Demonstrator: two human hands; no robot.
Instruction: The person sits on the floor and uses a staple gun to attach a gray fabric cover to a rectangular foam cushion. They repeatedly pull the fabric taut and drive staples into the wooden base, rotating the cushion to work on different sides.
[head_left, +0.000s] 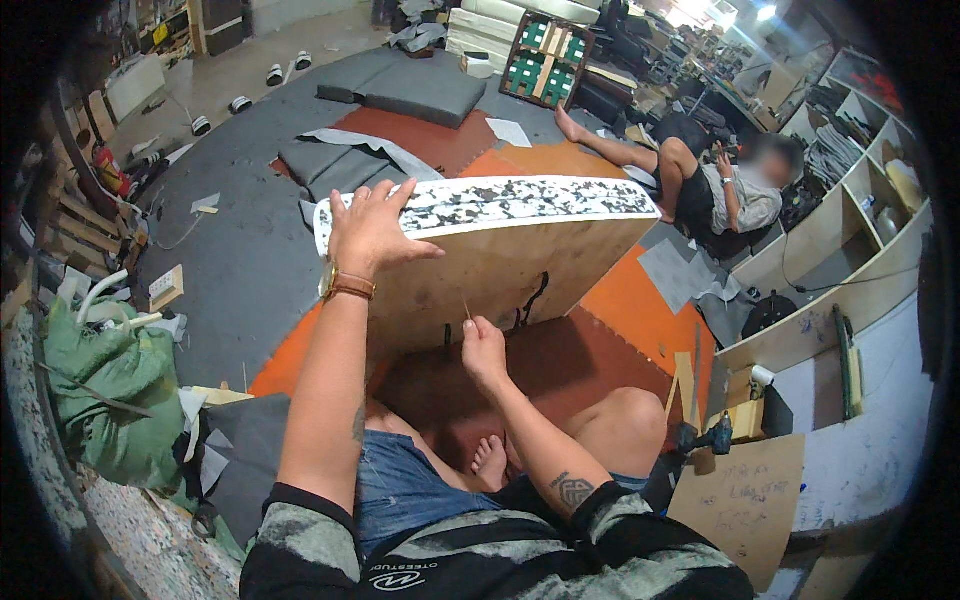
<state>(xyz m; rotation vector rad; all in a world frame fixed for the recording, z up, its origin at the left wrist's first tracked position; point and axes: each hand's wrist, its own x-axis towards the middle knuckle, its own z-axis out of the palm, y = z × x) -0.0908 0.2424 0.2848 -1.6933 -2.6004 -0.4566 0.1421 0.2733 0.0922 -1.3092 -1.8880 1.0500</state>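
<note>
A wooden panel (520, 260) stands on edge before me, its bare plywood face toward me. Along its top edge runs a white foam strip with black speckles (500, 200). My left hand (375, 228) lies on the left end of that strip, fingers spread over it and thumb stretched to the right. Low in front of the plywood, my right hand (485, 348) is closed in a pinch on a thin, needle-like thing (466, 306) that points up; its exact kind is too small to tell. Dark marks (537, 292) show on the panel's lower part.
Grey cushions (425, 88) lie on the floor beyond. At the right, another person (735, 190) reclines by wooden shelving (850, 225). A cordless drill (710, 435) and a cardboard sheet (740, 500) are at my right. A green sack (110, 385) stands at my left.
</note>
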